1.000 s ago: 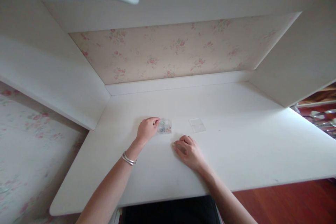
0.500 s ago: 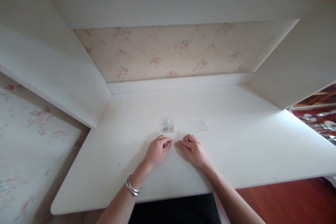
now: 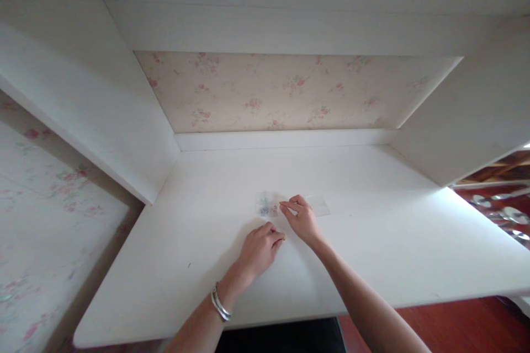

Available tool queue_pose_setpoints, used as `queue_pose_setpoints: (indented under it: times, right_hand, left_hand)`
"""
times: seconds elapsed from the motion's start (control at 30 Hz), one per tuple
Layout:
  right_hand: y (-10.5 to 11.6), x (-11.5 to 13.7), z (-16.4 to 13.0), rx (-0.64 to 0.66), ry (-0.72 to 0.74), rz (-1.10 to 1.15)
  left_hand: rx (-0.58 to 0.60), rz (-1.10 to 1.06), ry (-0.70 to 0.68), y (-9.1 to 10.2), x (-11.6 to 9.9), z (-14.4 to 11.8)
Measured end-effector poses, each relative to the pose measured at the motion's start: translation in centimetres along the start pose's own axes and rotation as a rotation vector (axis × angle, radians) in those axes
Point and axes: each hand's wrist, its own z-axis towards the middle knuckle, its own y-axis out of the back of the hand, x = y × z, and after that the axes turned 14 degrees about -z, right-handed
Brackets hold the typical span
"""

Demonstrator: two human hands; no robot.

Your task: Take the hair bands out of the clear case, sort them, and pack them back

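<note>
Since half a second ago, your right hand (image 3: 303, 219) has left the spot beside the left and travelled forward to the small clear box (image 3: 267, 204), while your left hand (image 3: 260, 247) has stayed near the front middle of the white desk (image 3: 372, 242). Right-hand fingers are extended with the fingertips (image 3: 284, 206) at the box's right edge, just touching or about to touch it; I cannot tell which. They are not closed on anything visible. Left-hand fingers are curled, thumb and forefinger pinched together at the tip on what appears to be a tiny yellowish piece (image 3: 284, 237), too small to identify. The box sits on the desk, well back from the front edge, with small coloured items inside. Its clear lid (image 3: 318, 206) lies flat just behind your right hand, apart from the box. Judgement: the box is light, rigid thin plastic, smooth and likely to skid on the desk; being open, it will spill if tipped. Take it by two opposite side walls, level. The contents call for a fingertip pinch only.
</note>
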Motion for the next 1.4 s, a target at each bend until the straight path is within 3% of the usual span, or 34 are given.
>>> queue_pose_setpoints:
  times: [0.3, 0.43, 0.63, 0.83, 0.97, 1.17, 1.4]
  right_hand:
    - [-2.1, 0.9, 3.5, 0.042, -0.021, -0.109]
    - [-2.2, 0.3, 3.4, 0.044, -0.029, -0.124]
    - [-0.4, -0.7, 1.1, 0.016, -0.069, -0.021]
    - [1.5, -0.6, -4.6, 0.206, 0.01, 0.053]
    - [2.3, -0.4, -7.0, 0.253, 0.146, -0.084]
    - [2.9, -0.1, -7.2, 0.223, 0.211, -0.209]
    - [3.0, 0.2, -7.0, 0.206, 0.247, -0.23]
  left_hand:
    - [-0.126, -0.297, 0.082, 0.5, 1.1, 0.1]
    - [-0.155, -0.385, 0.11, 0.6, 1.7, 0.2]
    - [-0.183, -0.419, 0.134, 1.1, 2.0, 0.6]
    - [-0.235, -0.192, 0.106, 2.9, 1.9, 2.3]
    - [-0.218, 0.052, 0.098, 3.8, 1.7, 4.6]
    - [-0.126, 0.308, 0.156, 3.6, 1.8, 7.8]
    - [-0.09, 0.346, 0.167, 3.6, 1.7, 8.5]
